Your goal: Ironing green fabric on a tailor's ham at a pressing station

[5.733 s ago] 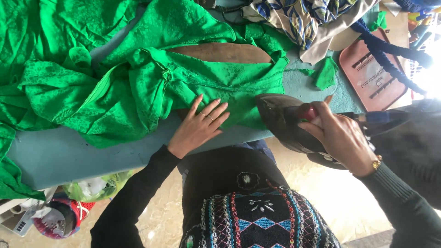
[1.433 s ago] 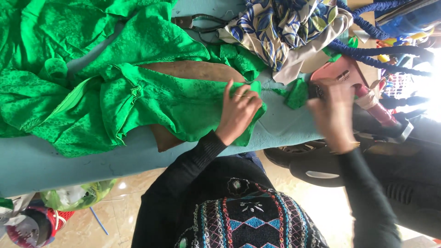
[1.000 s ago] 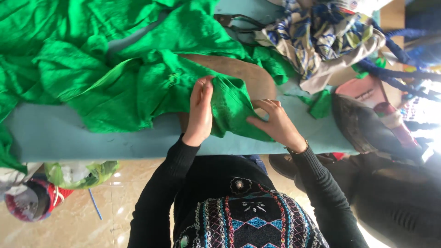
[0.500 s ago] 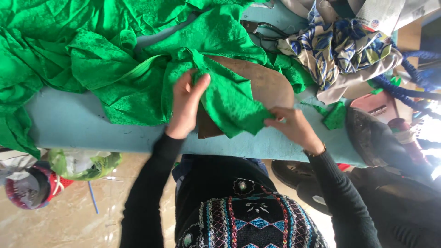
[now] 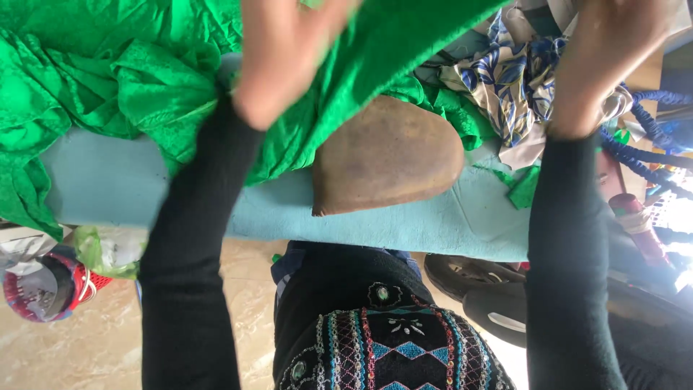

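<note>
Brown pad (image 5: 386, 155) on the table (image 5: 404, 220), green cloth (image 5: 108, 79) left, patterned fabric (image 5: 516, 87) right.

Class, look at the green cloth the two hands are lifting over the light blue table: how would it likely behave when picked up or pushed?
The green cloth is probably floppy: it lies in deep folds and drapes off the table. It seems light, since the left hand lifts a broad sheet. Pushed, it would likely bunch up rather than slide whole.

A small tailoring or ironing workroom: a padded light-blue pressing table (image 5: 447, 224) crosses the middle of the frame, heaped with green fabric (image 5: 108, 72) at upper left, a blue-and-white printed cloth (image 5: 520, 87) at upper right, above a tiled floor (image 5: 86, 339).
</note>
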